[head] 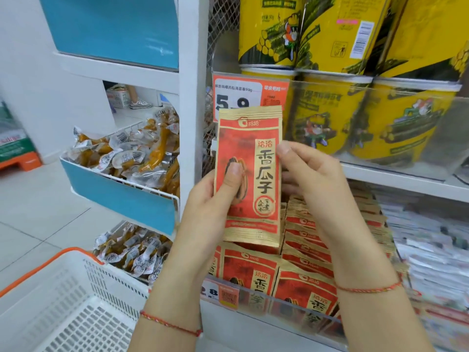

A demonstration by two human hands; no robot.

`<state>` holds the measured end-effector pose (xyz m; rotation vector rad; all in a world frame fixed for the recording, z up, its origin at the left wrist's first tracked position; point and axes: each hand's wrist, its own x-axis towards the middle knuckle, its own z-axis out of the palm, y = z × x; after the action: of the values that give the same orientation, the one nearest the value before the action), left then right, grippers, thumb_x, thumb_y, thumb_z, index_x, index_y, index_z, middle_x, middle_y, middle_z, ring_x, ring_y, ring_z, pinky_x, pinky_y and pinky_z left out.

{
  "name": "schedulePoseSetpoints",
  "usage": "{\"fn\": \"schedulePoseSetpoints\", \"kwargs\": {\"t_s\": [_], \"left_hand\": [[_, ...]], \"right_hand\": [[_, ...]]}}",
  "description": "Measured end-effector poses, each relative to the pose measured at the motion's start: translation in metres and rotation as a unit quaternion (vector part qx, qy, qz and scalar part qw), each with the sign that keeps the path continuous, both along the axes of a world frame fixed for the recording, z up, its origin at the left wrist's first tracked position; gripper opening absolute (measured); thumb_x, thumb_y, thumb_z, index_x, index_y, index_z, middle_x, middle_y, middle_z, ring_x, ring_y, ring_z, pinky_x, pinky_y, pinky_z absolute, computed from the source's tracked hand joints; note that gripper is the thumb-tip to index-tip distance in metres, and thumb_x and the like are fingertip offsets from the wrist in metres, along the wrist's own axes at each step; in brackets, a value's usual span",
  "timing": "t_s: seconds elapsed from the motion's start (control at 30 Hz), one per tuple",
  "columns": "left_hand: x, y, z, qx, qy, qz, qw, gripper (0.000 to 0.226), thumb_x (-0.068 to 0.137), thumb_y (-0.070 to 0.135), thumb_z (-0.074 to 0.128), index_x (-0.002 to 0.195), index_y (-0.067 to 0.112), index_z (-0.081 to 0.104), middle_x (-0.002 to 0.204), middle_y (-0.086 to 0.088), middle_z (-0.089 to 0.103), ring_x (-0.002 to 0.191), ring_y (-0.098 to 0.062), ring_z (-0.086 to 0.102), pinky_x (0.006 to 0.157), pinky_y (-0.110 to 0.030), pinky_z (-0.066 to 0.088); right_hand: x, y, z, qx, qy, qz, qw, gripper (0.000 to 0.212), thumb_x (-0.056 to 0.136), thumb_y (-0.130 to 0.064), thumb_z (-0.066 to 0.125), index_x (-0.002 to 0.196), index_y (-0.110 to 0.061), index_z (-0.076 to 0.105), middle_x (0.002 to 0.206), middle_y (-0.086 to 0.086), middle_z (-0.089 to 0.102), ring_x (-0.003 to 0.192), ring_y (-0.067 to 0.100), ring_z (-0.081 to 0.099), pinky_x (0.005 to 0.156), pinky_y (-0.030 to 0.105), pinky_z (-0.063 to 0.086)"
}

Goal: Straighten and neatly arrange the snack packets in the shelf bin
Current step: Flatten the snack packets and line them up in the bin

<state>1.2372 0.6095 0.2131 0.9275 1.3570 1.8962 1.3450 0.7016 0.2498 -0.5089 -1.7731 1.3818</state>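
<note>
A red and gold snack packet (256, 138) stands upright in front of me, above the shelf bin. My left hand (210, 196) grips its left side, thumb pressed across the front. My right hand (314, 179) pinches its right edge, thumb on the front and fingers behind. Below, the bin (284, 301) with a clear front wall holds several matching red packets (302, 283), some upright in rows, others leaning.
Yellow snack tubs (327, 118) fill the shelf above, behind a clear guard and a price tag (243, 94). Blue-fronted wire bins (119, 191) of sealed snacks stand left. A white basket with orange rim (66, 295) sits at lower left. White packets (431, 250) stack at right.
</note>
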Motion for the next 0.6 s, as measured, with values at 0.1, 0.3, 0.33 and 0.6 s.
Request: {"fn": "schedulePoseSetpoints", "kwargs": {"t_s": [0.1, 0.3, 0.33, 0.6], "left_hand": [[0.000, 0.003, -0.002, -0.036, 0.003, 0.015, 0.999, 0.041, 0.089, 0.051, 0.046, 0.107, 0.022, 0.068, 0.091, 0.000, 0.077, 0.081, -0.016, 0.074, 0.077, -0.033, 0.057], [0.007, 0.011, -0.004, -0.072, 0.011, 0.087, 0.994, 0.035, 0.097, 0.052, 0.042, 0.095, 0.029, 0.067, 0.078, 0.004, 0.075, 0.070, -0.012, 0.071, 0.069, -0.031, 0.054], [0.009, 0.012, -0.003, -0.080, -0.004, 0.082, 0.993, 0.036, 0.098, 0.051, 0.041, 0.094, 0.028, 0.068, 0.074, 0.005, 0.073, 0.065, -0.010, 0.070, 0.065, -0.028, 0.053], [0.011, 0.005, -0.002, -0.126, -0.053, 0.036, 0.990, 0.046, 0.097, 0.054, 0.044, 0.091, 0.016, 0.070, 0.069, -0.002, 0.071, 0.064, -0.018, 0.068, 0.073, -0.038, 0.056]], "right_hand": [[0.005, 0.005, -0.004, -0.047, 0.007, -0.016, 0.999, 0.028, 0.099, -0.028, 0.045, 0.089, -0.023, 0.071, 0.080, -0.003, 0.075, 0.067, 0.008, 0.069, 0.059, 0.017, 0.054], [0.018, 0.009, -0.003, -0.052, 0.012, -0.033, 0.998, 0.021, 0.095, -0.028, 0.053, 0.092, -0.023, 0.073, 0.087, 0.002, 0.075, 0.069, 0.010, 0.068, 0.064, 0.019, 0.055], [0.018, 0.007, -0.002, -0.052, 0.014, -0.034, 0.998, 0.021, 0.094, -0.028, 0.054, 0.092, -0.020, 0.073, 0.086, 0.003, 0.075, 0.069, 0.010, 0.068, 0.064, 0.020, 0.055], [0.020, 0.001, -0.002, -0.032, 0.017, -0.051, 0.998, 0.023, 0.091, -0.027, 0.059, 0.083, -0.008, 0.069, 0.080, 0.007, 0.073, 0.067, 0.014, 0.068, 0.065, 0.024, 0.054]]}}
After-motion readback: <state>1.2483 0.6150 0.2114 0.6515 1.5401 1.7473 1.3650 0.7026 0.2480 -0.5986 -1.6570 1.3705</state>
